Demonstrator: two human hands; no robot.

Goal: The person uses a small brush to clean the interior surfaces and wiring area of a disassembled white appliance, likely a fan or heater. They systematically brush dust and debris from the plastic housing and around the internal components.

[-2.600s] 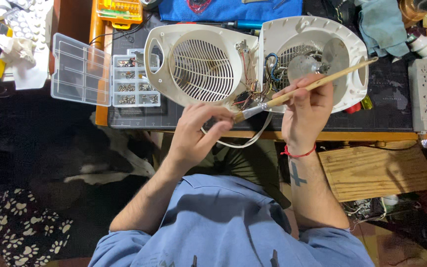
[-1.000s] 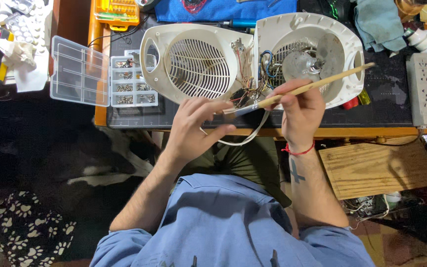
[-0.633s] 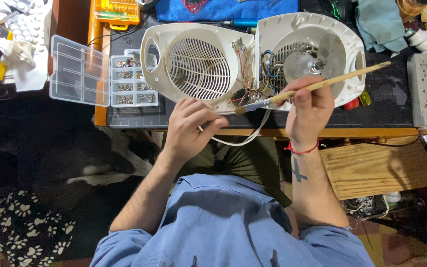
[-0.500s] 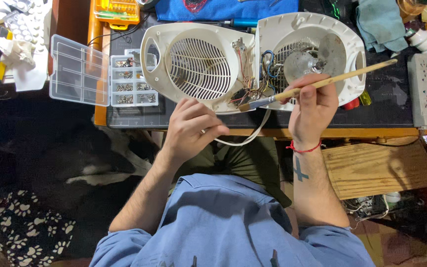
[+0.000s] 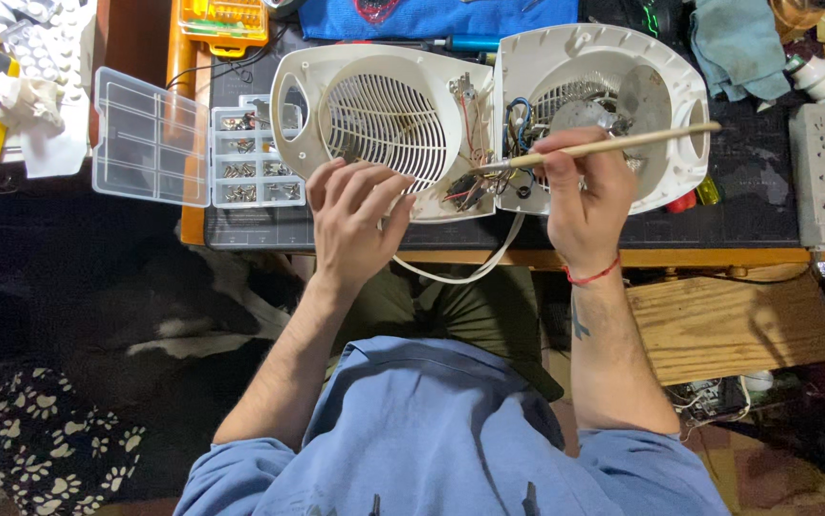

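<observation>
Fan heater (image 5: 489,124), opened into 2 white shell halves, lies flat on the dark cutting mat (image 5: 747,205) at the desk's near edge, grille half to the left, motor-and-element half to the right. Right hand (image 5: 580,196) is clenched round a wooden-handled brush (image 5: 613,145), pen-style, handle angling up and away to the right, bristle end down at the tangle of wires (image 5: 475,186) where the 2 halves meet. That looks like the dusting-out stage of the wiring, and it calls for short, light strokes so no lead gets tugged off its terminal. Left hand (image 5: 355,215) holds nothing: palm down, fingers spread and lightly curled, resting on the lower rim of the grille half, apparently steadying it. Both forearms come up from the lap, elbows in, right wrist cocked slightly inward with a red thread band around it. A white cord (image 5: 460,272) loops down off the desk edge between the hands. Off to the left, a clear compartment box (image 5: 197,143) of small metal parts sits open, lid flipped out.
</observation>
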